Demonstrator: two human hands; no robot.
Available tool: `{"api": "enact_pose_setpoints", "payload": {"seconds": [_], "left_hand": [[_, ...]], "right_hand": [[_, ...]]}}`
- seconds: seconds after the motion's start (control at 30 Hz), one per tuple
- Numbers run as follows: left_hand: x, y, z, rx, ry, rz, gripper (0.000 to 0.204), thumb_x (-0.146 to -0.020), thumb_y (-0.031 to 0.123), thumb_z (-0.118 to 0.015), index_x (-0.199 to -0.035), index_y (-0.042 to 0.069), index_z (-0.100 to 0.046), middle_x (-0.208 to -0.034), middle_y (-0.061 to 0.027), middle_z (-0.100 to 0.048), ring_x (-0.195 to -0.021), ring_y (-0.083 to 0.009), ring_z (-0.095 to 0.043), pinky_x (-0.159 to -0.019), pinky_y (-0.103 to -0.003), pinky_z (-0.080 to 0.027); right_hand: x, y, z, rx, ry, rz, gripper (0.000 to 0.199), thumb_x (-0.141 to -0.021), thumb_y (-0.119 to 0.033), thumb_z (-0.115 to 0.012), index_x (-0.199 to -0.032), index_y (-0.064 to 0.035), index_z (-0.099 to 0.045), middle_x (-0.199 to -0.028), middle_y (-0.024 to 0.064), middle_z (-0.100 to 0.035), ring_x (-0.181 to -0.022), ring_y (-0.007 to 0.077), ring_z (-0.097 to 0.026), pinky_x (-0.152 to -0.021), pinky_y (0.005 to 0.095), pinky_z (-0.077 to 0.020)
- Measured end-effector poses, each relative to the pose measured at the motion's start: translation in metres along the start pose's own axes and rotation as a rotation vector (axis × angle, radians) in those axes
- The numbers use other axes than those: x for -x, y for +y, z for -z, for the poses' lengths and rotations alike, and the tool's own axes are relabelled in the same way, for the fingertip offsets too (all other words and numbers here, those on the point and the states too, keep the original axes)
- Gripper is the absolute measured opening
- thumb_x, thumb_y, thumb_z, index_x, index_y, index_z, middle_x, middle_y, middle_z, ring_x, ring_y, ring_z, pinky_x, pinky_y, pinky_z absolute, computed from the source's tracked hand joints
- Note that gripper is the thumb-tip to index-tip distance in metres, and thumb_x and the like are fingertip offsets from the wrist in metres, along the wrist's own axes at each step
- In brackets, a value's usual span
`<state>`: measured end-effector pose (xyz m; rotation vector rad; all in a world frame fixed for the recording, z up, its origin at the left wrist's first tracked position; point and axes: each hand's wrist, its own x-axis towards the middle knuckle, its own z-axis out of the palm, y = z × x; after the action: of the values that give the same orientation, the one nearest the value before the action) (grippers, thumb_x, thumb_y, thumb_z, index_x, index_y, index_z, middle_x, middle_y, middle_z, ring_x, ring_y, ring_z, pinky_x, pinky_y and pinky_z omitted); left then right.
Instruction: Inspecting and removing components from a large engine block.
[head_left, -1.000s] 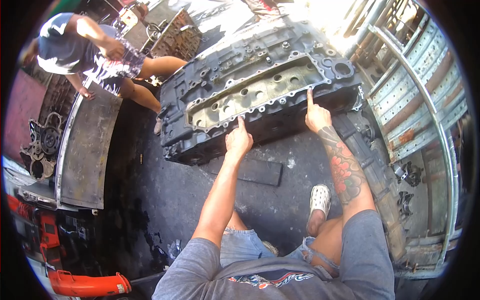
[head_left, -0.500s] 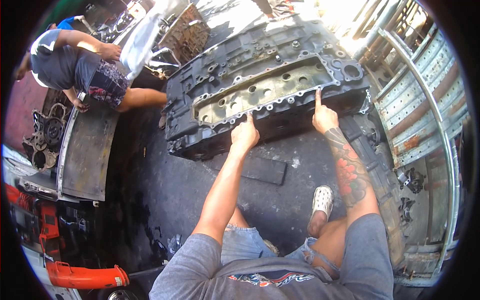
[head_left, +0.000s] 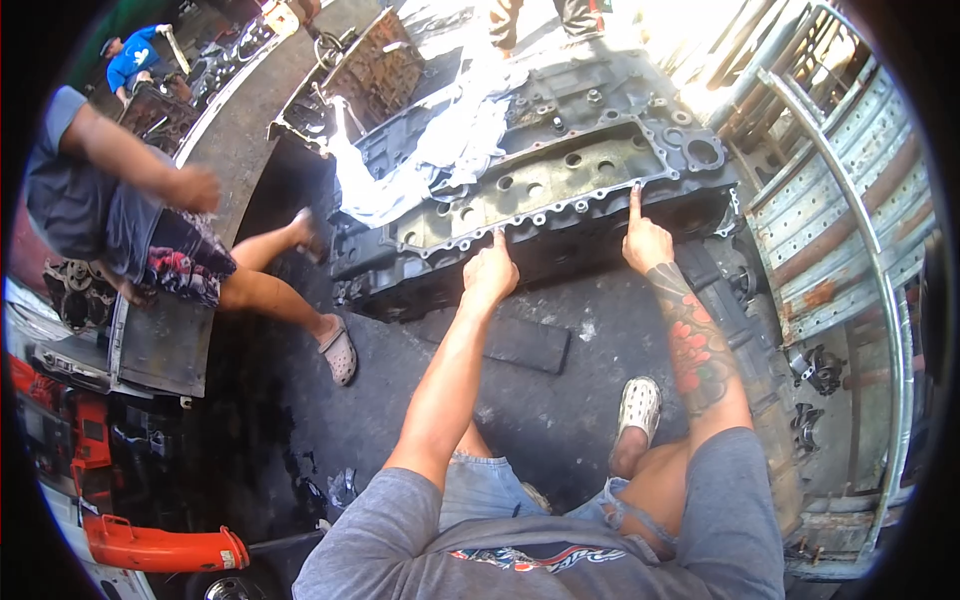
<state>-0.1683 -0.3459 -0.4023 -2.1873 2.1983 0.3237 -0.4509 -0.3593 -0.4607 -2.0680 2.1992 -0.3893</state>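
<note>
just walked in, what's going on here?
A person crouches on the dark, oily floor in front of a big engine block lying on its side. Both hands rest on its near edge: the left hand with fingers curled at the flange, the right hand with its index finger pointing up along the bolt-hole row. A white cloth drapes over the block's far side. A co-worker stands at left.

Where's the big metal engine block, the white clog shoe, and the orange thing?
engine block [head_left: 540,195], head view, its flat top face.
white clog [head_left: 638,408], head view, its top with holes.
orange thing [head_left: 165,549], head view, its middle.
</note>
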Motion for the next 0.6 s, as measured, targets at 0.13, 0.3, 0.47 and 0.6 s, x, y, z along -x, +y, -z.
{"api": "enact_pose_setpoints", "payload": {"seconds": [0.13,0.3,0.47,0.6], "left_hand": [[0.003,-0.001,0.0,-0.007,-0.007,0.001,0.069,-0.083,0.014,-0.054,-0.149,0.005,-0.034,-0.101,-0.0276,-0.069,-0.098,-0.0386,-0.068,-0.091,-0.046,-0.051],[0.001,-0.005,-0.004,-0.001,-0.006,-0.005,0.07,-0.083,0.014,-0.053,-0.149,0.005,-0.033,-0.1,-0.0271,-0.069,-0.097,-0.0386,-0.068,-0.09,-0.047,-0.051],[0.001,-0.009,0.0,0.007,-0.002,-0.005,0.07,-0.082,0.012,-0.052,-0.149,0.005,-0.033,-0.098,-0.0271,-0.069,-0.096,-0.0379,-0.068,-0.089,-0.047,-0.052],[-0.01,-0.003,-0.003,-0.007,0.039,-0.05,0.06,-0.083,0.014,-0.051,-0.142,0.004,-0.043,-0.097,-0.0259,-0.069,-0.094,-0.0388,-0.068,-0.087,-0.048,-0.053]], "right_hand": [[0.002,0.001,-0.001,0.004,0.01,0.008,0.092,-0.083,-0.012,-0.055,-0.155,-0.0043,0.001,-0.087,0.0224,-0.067,-0.075,0.0365,-0.069,-0.072,0.0488,-0.0548],[0.004,0.002,-0.002,0.004,0.041,0.029,0.092,-0.083,-0.012,-0.055,-0.156,-0.0048,0.001,-0.086,0.0222,-0.067,-0.074,0.0365,-0.069,-0.071,0.049,-0.0547],[0.0,-0.003,0.003,0.016,0.028,0.032,0.092,-0.083,-0.013,-0.055,-0.156,-0.0054,0.0,-0.085,0.0218,-0.066,-0.074,0.0369,-0.069,-0.071,0.049,-0.0548],[-0.002,0.006,0.003,-0.005,0.027,0.004,0.092,-0.082,-0.013,-0.057,-0.156,-0.0049,-0.002,-0.083,0.0216,-0.067,-0.074,0.0363,-0.069,-0.071,0.0482,-0.0549]]}}
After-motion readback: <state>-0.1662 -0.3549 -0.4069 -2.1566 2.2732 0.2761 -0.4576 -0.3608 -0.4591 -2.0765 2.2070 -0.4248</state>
